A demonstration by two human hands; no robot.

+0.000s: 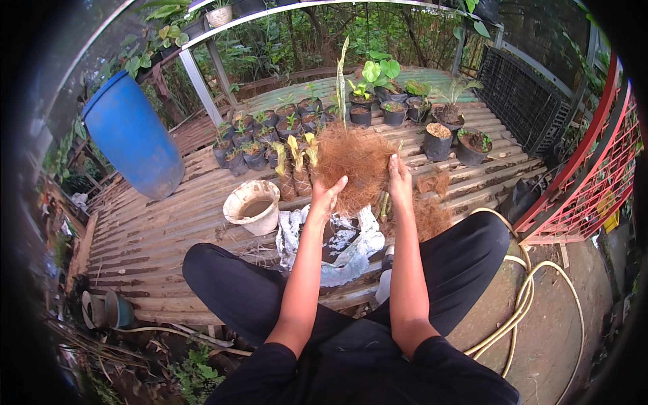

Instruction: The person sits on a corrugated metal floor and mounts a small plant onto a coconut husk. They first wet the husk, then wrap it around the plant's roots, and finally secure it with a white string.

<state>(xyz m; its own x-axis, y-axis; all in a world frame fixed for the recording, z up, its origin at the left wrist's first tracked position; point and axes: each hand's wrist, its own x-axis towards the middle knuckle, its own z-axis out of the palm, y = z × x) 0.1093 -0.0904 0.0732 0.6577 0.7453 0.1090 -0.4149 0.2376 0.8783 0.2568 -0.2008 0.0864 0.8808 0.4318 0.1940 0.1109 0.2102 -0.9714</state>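
Between my two hands I hold up a wide mat of brown coconut fibre (357, 164). My left hand (326, 195) grips its lower left side, thumb on top. At its right edge my right hand (400, 177) has hold of it, fingers pointing up. Below the fibre lies an opened white plastic sack (298, 235) with dark material inside. A whitish pot (253, 207) of murky liquid stands left of the sack. More loose coconut fibre (430, 217) rests on the corrugated sheet to the right. Several wrapped stems with yellowish leaves (295, 152) stand just beyond my left hand.
Corrugated sheeting (147, 248) forms the work surface. Potted seedlings (266, 119) and a tall snake plant (342, 83) stand behind. A blue drum (134, 134) leans left; a black plastic crate (521, 98) and red metal lattice (582, 172) flank the right. A yellow hose (526, 298) coils below.
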